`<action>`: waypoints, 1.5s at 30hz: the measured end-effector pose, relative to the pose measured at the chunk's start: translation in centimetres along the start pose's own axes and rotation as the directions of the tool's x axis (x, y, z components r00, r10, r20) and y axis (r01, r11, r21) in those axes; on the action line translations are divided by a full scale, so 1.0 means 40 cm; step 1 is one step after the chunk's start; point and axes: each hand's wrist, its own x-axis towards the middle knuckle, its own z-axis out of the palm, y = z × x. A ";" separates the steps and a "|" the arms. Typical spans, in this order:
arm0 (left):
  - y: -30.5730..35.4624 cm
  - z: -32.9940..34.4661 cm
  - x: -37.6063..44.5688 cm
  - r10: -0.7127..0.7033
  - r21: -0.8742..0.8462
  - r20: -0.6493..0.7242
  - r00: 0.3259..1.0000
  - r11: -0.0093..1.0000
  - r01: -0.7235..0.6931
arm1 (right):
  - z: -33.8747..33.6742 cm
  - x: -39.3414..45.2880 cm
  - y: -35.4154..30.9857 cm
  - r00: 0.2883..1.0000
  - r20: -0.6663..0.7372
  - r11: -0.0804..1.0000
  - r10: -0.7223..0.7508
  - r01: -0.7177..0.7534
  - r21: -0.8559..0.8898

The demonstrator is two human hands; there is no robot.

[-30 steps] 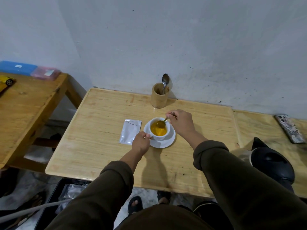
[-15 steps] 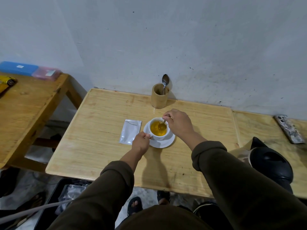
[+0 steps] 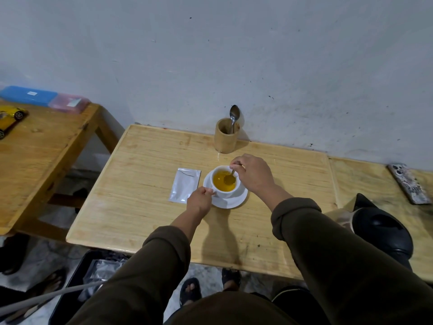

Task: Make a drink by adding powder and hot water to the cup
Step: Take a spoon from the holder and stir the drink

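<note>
A white cup point(image 3: 226, 193) full of orange-yellow liquid stands on a white saucer point(image 3: 230, 202) in the middle of the wooden table point(image 3: 140, 207). My right hand point(image 3: 253, 174) pinches the handle of a spoon point(image 3: 229, 178) whose bowl is dipped in the liquid. My left hand point(image 3: 199, 201) grips the cup's handle at the saucer's left edge. A torn silver powder sachet point(image 3: 185, 185) lies flat just left of the saucer. The black electric kettle point(image 3: 379, 228) sits at the right, partly hidden by my right sleeve.
A bamboo holder point(image 3: 226, 137) with another spoon point(image 3: 233, 114) stands against the wall behind the cup. A phone point(image 3: 408, 184) lies far right. A second table point(image 3: 35, 156) at left carries a yellow toy car and plastic boxes. A black bin sits on the floor.
My right hand has shifted left over the cup and the spoon has swung round inside the liquid. My left hand has stayed on the cup's handle.
</note>
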 end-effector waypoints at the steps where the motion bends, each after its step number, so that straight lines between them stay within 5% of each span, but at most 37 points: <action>1: 0.000 -0.001 -0.002 -0.002 0.002 -0.001 1.000 1.000 0.002 | 0.000 0.000 0.000 1.000 -0.011 1.000 0.001 -0.001 -0.005; 9: 0.014 -0.005 -0.015 -0.001 0.013 0.005 1.000 1.000 0.001 | 0.013 -0.010 -0.010 1.000 0.023 0.986 -0.013 0.009 0.164; 18: 0.011 -0.009 -0.012 -0.022 0.022 0.016 1.000 1.000 0.021 | 0.000 -0.006 -0.010 1.000 -0.008 1.000 0.002 -0.002 0.023; 24: 0.008 -0.012 -0.008 -0.037 0.013 0.026 0.999 0.999 0.037 | 0.010 -0.012 -0.011 0.999 0.042 0.979 -0.024 0.016 0.201; 33: 0.007 -0.013 -0.006 -0.043 0.025 0.035 0.998 0.999 0.042 | 0.006 0.001 -0.010 1.000 0.010 1.000 -0.005 0.004 0.028; 40: 0.005 -0.018 0.000 -0.032 0.046 0.044 0.999 0.998 0.030 | 0.009 -0.003 -0.025 0.998 0.058 0.976 -0.004 -0.009 0.217; 45: 0.003 -0.021 0.003 -0.023 0.066 0.042 0.999 0.998 0.020 | 0.002 0.007 -0.026 1.000 0.015 1.000 0.008 -0.009 0.019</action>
